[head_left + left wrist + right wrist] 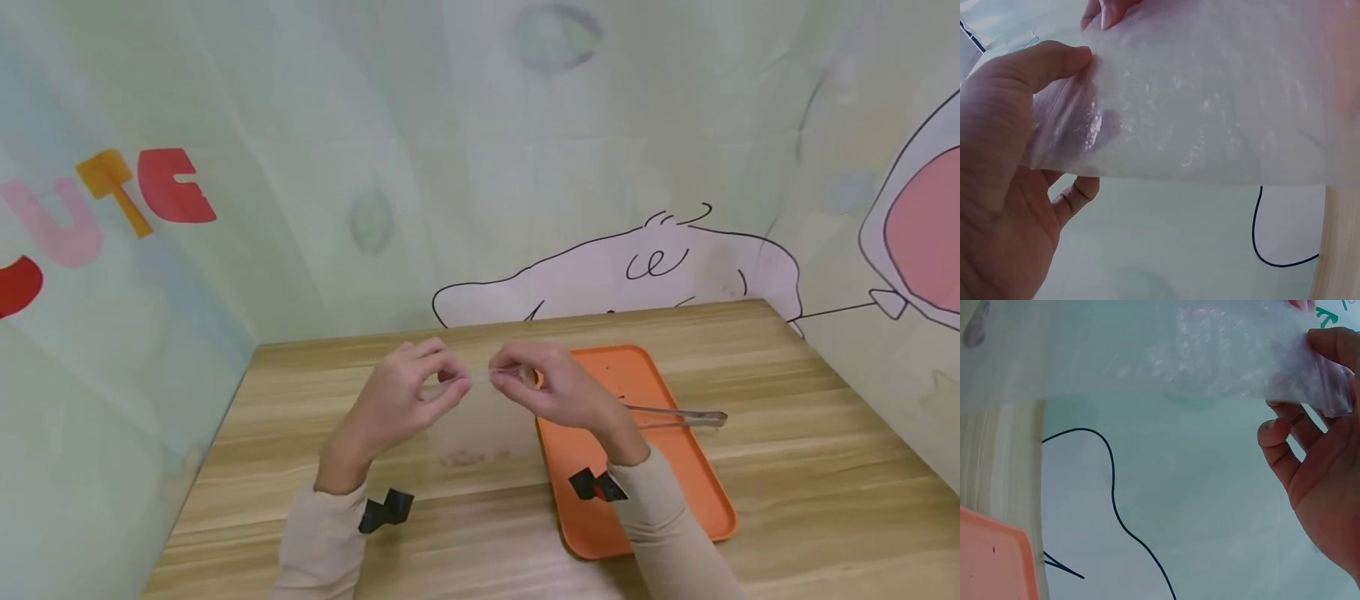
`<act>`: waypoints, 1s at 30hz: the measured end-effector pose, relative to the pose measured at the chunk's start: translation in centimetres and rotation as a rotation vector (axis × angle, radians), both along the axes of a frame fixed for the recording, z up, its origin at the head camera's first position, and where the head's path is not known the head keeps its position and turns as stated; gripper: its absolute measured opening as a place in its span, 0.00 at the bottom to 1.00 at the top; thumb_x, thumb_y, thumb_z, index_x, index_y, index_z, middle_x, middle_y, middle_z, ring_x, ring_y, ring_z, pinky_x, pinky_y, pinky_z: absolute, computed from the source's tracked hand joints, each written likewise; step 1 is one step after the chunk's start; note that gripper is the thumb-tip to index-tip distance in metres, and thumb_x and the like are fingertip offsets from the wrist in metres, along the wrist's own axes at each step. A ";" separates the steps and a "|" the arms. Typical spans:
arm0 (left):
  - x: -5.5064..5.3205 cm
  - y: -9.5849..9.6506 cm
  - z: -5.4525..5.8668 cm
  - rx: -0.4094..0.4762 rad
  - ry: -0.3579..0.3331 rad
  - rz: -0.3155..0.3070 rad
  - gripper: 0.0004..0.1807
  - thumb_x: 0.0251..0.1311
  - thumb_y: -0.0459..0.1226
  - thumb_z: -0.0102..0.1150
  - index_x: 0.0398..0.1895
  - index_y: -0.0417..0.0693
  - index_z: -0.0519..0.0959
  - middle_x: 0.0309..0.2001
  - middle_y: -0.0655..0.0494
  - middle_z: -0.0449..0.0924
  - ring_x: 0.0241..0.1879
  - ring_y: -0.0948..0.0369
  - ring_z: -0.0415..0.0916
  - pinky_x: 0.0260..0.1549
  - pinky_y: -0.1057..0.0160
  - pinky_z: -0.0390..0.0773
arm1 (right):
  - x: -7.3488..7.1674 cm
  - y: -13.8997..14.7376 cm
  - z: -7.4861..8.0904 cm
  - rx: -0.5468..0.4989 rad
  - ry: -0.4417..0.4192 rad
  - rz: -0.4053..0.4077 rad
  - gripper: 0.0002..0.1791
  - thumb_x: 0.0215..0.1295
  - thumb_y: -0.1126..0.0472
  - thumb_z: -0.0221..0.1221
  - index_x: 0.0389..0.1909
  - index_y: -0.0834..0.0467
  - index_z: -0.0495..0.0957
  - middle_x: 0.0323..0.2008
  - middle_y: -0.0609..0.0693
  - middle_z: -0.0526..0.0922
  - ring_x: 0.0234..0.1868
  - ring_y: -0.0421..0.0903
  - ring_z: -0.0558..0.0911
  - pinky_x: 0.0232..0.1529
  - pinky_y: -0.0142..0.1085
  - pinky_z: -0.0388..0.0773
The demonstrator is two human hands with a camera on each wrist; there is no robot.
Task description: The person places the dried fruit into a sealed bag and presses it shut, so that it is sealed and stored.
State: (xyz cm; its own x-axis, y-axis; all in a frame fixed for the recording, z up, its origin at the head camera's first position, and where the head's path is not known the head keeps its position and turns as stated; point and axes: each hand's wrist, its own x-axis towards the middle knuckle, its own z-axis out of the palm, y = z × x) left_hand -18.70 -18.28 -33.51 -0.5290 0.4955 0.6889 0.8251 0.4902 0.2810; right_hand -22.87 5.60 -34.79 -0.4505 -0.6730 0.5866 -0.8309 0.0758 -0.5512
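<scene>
A clear plastic bag point(480, 421) hangs between my two hands above the table, its top edge pinched at both corners. My left hand point(405, 387) grips the left corner; in the left wrist view the thumb point(1063, 65) presses on the film, with fingers behind it. At the other corner my right hand point(558, 387) pinches the film between thumb point(1335, 347) and fingers. Near the bag's bottom lie several small brownish pieces point(472, 457), blurred through the plastic. The film point(1197, 106) is wrinkled and shiny.
To the right an orange tray point(600, 533) with a few dark specks lies on the wooden table point(465, 533). Metal tongs point(682, 415) rest across its right rim, partly hidden by my right arm. A printed curtain point(315, 167) stands behind the table.
</scene>
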 end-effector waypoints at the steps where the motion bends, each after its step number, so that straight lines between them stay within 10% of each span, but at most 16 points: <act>1: 0.0 0.1 -0.1 -0.012 0.016 0.000 0.05 0.57 0.31 0.70 0.30 0.48 0.81 0.28 0.62 0.74 0.29 0.65 0.72 0.30 0.64 0.71 | 0.0 0.0 0.0 0.009 0.004 0.001 0.05 0.71 0.67 0.58 0.37 0.54 0.80 0.28 0.42 0.77 0.28 0.38 0.73 0.26 0.35 0.72; 9: -0.1 1.0 -0.2 -0.040 0.067 0.006 0.03 0.59 0.34 0.69 0.31 0.45 0.83 0.29 0.60 0.77 0.28 0.64 0.76 0.29 0.64 0.69 | 0.4 -0.8 0.2 -0.001 0.183 -0.022 0.05 0.69 0.66 0.61 0.34 0.54 0.80 0.30 0.42 0.79 0.32 0.38 0.76 0.34 0.34 0.76; 15: -0.1 0.3 -0.4 0.007 -0.006 0.008 0.04 0.58 0.34 0.70 0.32 0.48 0.83 0.30 0.62 0.77 0.30 0.66 0.75 0.32 0.62 0.75 | 0.3 0.1 0.4 -0.018 0.159 -0.015 0.06 0.68 0.70 0.60 0.33 0.55 0.79 0.31 0.43 0.78 0.34 0.38 0.77 0.37 0.37 0.79; 23: -0.3 0.9 -1.0 -0.001 0.095 -0.004 0.03 0.58 0.33 0.68 0.29 0.48 0.82 0.29 0.62 0.76 0.28 0.66 0.75 0.28 0.64 0.68 | 1.3 0.2 1.0 0.167 0.269 -0.160 0.03 0.71 0.62 0.61 0.36 0.54 0.79 0.33 0.42 0.80 0.34 0.40 0.78 0.39 0.35 0.78; 30: -0.1 0.9 -0.8 0.041 0.016 -0.016 0.03 0.62 0.36 0.68 0.32 0.48 0.83 0.30 0.63 0.76 0.29 0.65 0.74 0.30 0.66 0.70 | 1.6 -0.4 1.3 0.107 0.401 -0.198 0.06 0.65 0.67 0.66 0.33 0.55 0.79 0.30 0.43 0.81 0.30 0.38 0.77 0.31 0.30 0.75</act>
